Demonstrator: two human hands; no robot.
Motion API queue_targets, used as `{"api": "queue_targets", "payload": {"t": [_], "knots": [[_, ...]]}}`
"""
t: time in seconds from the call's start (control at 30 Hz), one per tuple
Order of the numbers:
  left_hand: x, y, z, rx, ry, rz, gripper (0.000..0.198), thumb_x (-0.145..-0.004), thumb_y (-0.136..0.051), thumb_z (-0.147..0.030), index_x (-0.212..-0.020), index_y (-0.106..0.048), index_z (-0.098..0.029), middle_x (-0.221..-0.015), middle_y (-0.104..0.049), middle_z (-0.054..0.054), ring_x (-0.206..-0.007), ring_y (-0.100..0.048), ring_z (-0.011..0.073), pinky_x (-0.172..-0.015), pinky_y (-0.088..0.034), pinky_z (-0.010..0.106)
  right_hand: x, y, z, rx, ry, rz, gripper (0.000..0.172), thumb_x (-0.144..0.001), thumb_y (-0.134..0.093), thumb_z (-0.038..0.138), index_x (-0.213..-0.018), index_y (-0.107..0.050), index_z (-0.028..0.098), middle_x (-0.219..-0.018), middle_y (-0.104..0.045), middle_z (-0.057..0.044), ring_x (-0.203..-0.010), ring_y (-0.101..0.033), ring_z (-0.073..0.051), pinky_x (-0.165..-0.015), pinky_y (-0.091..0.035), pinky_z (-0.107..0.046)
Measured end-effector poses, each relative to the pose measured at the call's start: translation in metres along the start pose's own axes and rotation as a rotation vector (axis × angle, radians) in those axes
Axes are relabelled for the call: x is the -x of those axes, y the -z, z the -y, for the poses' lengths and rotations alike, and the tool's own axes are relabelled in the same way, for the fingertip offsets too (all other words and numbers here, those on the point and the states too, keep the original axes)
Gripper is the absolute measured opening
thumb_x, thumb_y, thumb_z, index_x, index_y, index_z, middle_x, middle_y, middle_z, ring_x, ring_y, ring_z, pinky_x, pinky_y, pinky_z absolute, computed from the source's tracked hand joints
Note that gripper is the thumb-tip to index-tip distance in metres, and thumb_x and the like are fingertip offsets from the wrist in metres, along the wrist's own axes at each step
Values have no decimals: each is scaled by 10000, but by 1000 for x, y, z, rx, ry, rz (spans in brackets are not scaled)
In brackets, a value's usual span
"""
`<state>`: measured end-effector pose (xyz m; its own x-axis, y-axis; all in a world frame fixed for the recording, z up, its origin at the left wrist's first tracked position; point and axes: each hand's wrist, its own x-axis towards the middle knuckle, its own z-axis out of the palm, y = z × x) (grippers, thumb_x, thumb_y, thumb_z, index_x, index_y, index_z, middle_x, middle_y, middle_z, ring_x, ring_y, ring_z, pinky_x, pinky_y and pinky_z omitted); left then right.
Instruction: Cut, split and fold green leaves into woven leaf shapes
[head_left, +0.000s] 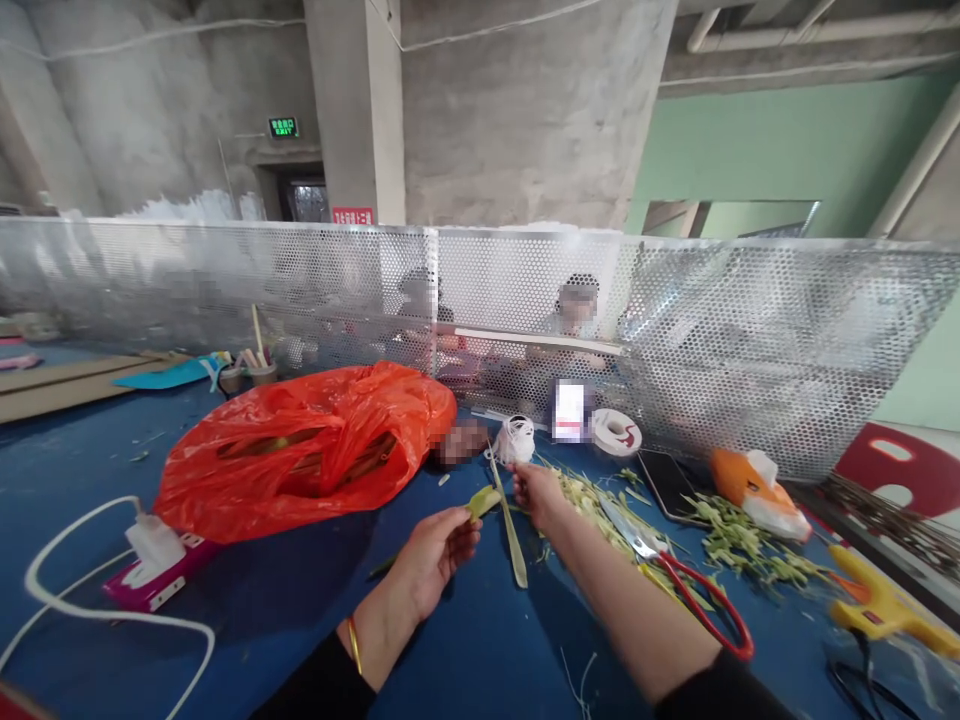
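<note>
My left hand [442, 555] is closed in a pinch on a folded yellow-green leaf piece [484, 502], which points toward the right hand. Opposite it, my right hand [536, 495] has its fingertips pressed together; what they pinch, if anything, is too small to make out. Between the hands runs a long pale green leaf strip [514, 545]; whether it touches the right fingers I cannot tell. Just beyond the right fingers sits a ball of white string [517, 435]. Beside my right forearm lie scissors with red handles [690, 590], on a heap of green leaf scraps [585, 495].
A red plastic bag [300, 450] with brown stalks fills the left-centre. A purple tissue pack [154, 580] and white cable lie left. On the right are a phone [667, 485], orange tissue pack [757, 490] and yellow glue gun [877, 605]. A perforated screen [712, 340] stands behind; people sit beyond.
</note>
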<state>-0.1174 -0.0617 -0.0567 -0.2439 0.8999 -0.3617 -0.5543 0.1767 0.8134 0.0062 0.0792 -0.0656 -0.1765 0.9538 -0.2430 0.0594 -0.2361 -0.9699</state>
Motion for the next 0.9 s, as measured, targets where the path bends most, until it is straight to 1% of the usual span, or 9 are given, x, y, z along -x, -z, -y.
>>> {"api": "queue_targets", "payload": {"t": [0.13, 0.27, 0.37, 0.5, 0.6, 0.7, 0.77, 0.83, 0.9], "knots": [[3, -2, 0, 21, -4, 42, 62, -802, -664, -149, -790, -679, -91, -708, -718, 70, -560, -644, 114, -522, -513, 180, 30, 23, -9, 187, 170, -21, 283, -927, -567, 333, -1142, -599, 152, -1113, -634, -71, -923, -640, -213, -782, -542, -392], [7, -9, 2, 45, 13, 91, 91, -796, -673, -131, -876, -700, -97, -847, -746, 87, -686, -695, 139, -535, -516, 174, 70, 42, -16, 410, 373, -59, 274, -907, -497, 319, -703, -630, 192, -562, -582, 14, -525, -558, -160, -545, -421, -262], [6, -20, 6, 67, 79, 150, 122, -804, -655, -102, -917, -695, -86, -890, -751, 110, -705, -712, 156, -549, -530, 182, 95, 42, -20, 576, 500, -63, 286, -881, -491, 273, -616, -586, 216, -543, -582, 8, -542, -552, -165, -556, -368, -250], [0, -33, 10, 98, 181, 201, 110, -857, -563, -64, -856, -673, -54, -752, -738, 125, -613, -702, 152, -540, -549, 198, 117, 31, -24, 788, 592, -23, 260, -875, -444, 173, -690, -623, 211, -641, -649, -26, -630, -592, -172, -594, -351, -242], [-4, -32, 6, 159, 183, 178, 151, -886, -508, -47, -828, -646, -61, -703, -721, 93, -598, -698, 133, -583, -571, 197, 129, 39, -26, 939, 603, 26, 229, -880, -471, 193, -728, -640, 215, -717, -687, -32, -688, -625, -177, -617, -365, -237], [-6, -23, -4, 227, 150, 112, 176, -911, -490, -74, -788, -615, -77, -621, -685, 57, -533, -674, 111, -578, -578, 187, 137, 76, -25, 1086, 554, -23, 136, -866, -527, 230, -907, -655, 210, -895, -707, -72, -826, -642, -224, -686, -392, -261], [-7, -17, -12, 266, 136, 81, 173, -916, -487, -77, -787, -603, -88, -603, -670, 45, -516, -667, 110, -570, -584, 194, 138, 113, -26, 1185, 471, -147, 259, -844, -515, 163, -1084, -609, 135, -1098, -648, -187, -967, -614, -296, -757, -394, -319], [-7, -13, -18, 301, 131, 71, 167, -913, -493, -74, -788, -602, -90, -590, -659, 41, -509, -663, 113, -565, -590, 201, 136, 148, -28, 1268, 358, -240, 302, -787, -516, 95, -1076, -594, 57, -1084, -621, -268, -989, -600, -352, -775, -390, -367], [-8, -12, -21, 331, 133, 75, 163, -908, -501, -73, -785, -607, -83, -588, -654, 48, -507, -661, 120, -558, -594, 210, 133, 172, -33, 1319, 276, -248, 287, -728, -533, 65, -1003, -615, 51, -986, -649, -252, -933, -623, -357, -756, -392, -367]]}}
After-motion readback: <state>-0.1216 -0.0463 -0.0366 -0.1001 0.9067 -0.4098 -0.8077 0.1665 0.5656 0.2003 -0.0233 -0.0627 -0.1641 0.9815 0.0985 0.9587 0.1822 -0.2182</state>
